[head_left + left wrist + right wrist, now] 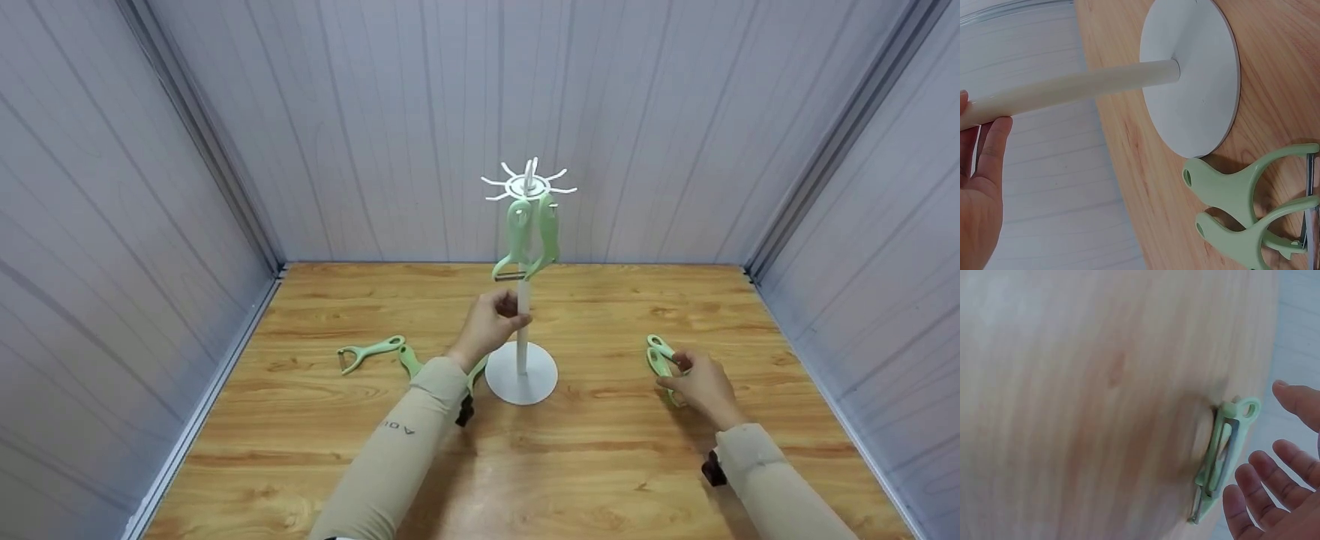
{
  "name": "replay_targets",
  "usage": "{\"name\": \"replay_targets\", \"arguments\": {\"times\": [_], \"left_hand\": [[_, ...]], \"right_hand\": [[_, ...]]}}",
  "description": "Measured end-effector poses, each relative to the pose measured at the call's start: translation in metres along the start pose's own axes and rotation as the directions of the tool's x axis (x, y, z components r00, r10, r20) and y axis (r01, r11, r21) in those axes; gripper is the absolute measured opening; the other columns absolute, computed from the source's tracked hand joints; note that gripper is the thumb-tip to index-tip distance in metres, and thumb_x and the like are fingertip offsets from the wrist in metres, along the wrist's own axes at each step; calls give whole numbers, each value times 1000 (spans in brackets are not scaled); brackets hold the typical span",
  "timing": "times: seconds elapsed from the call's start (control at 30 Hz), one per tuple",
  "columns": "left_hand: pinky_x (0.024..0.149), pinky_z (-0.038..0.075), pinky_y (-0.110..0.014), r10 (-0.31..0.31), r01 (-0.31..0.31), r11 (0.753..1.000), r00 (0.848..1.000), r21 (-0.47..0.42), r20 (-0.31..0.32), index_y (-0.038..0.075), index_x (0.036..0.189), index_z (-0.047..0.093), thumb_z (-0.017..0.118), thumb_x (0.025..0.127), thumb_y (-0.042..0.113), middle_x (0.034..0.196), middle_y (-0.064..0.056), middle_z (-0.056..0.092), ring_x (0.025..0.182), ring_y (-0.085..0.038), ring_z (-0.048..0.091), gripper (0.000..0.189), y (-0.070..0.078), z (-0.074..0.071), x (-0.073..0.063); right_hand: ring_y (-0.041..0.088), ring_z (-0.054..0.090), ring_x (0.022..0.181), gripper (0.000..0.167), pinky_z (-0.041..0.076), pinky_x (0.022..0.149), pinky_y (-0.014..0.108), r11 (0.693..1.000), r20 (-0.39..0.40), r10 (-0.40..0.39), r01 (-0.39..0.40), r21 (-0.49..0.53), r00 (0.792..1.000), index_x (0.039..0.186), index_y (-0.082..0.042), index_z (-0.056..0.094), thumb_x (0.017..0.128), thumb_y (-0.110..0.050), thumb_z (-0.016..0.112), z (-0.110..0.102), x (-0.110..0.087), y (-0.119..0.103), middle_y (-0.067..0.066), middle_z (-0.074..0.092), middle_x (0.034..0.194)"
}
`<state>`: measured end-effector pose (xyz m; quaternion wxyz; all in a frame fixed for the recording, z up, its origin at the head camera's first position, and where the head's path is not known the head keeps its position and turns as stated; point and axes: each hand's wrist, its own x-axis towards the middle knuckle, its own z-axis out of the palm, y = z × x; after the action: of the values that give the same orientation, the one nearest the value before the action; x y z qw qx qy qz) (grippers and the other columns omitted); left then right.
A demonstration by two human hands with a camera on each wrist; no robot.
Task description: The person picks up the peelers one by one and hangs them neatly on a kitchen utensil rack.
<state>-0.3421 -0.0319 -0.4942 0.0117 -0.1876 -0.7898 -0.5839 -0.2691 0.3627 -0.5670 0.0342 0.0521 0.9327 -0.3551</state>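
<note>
My left hand point(489, 322) grips the upright pole point(1100, 81) of a white stand, above its round base point(521, 386). From hooks at the stand's top hang two light green Y-shaped peelers, the left peeler point(517, 229) and the right peeler point(550, 232). At the right, my right hand point(705, 386) is close by two more green peelers point(658, 363) lying together on the table. In the right wrist view its fingers point(1249, 481) are apart and loosely bent beside the peelers point(1230, 450), with nothing held.
Left of the stand lie more green peelers, including one peeler point(367, 350) with its blade to the left and another point(408, 360) partly behind the left arm. Two overlapping peelers point(1221, 185) lie near the base. The wooden table point(600, 465) is enclosed by pale panel walls point(375, 112).
</note>
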Motion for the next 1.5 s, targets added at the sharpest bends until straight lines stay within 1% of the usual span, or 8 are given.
{"name": "replay_targets", "arguments": {"times": [0.13,0.3,0.53,0.77,0.97,1.13,1.37,1.5], "left_hand": [[86,61,-32,-7,7,1000,1000,-18,9,-1,105,71,80,96,0,100,-11,75,90,-15,69,12,0,-1,0],[85,61,-31,-10,11,1000,1000,-29,10,-1,104,71,80,96,0,98,-11,74,89,-15,68,13,1,-1,-1],[86,61,-32,-16,16,999,1000,-32,9,-1,106,72,80,96,0,101,-12,76,91,-16,69,12,2,0,-1],[86,61,-32,-23,23,999,1000,-25,7,-1,107,72,79,97,0,101,-12,76,91,-16,69,12,1,0,0],[86,62,-31,-31,32,999,999,-16,17,-1,106,73,80,97,1,101,-11,76,91,-16,70,12,0,-1,1],[86,62,-32,-36,36,999,999,-4,21,0,106,74,80,97,2,101,-11,77,91,-15,70,11,-2,-1,1],[85,62,-32,-47,47,999,999,-12,26,1,105,73,80,98,4,101,-10,76,92,-16,70,10,-2,-1,1],[86,62,-33,-43,43,999,999,-14,28,0,106,73,79,98,3,102,-11,76,93,-17,70,10,-1,-1,1]], "right_hand": [[44,68,115,68,58,92,54,999,19,-4,5,-52,1000,147,12,55,99,-28,82,3,-1,3,37,60,144],[31,67,98,67,57,81,44,998,32,6,-4,-60,999,146,13,56,99,-27,82,5,0,4,34,66,135],[44,69,115,65,59,93,55,997,19,36,-34,-76,999,145,17,55,96,-16,83,6,2,3,40,61,142],[32,68,94,63,58,76,43,994,9,47,-46,-97,999,143,19,56,94,-10,81,4,4,6,36,69,127],[33,68,95,60,58,78,46,992,22,54,-51,-113,998,142,17,58,94,-12,80,3,4,9,33,70,125],[36,70,96,42,58,82,53,986,43,17,-10,-169,999,133,11,68,98,-12,75,4,4,9,30,74,119],[40,69,108,54,56,89,55,977,115,12,13,-214,993,143,13,61,93,-4,68,4,1,2,37,65,140],[41,69,109,53,56,88,55,974,127,7,22,-227,992,142,12,63,91,-1,67,3,1,-4,36,66,138]]}}
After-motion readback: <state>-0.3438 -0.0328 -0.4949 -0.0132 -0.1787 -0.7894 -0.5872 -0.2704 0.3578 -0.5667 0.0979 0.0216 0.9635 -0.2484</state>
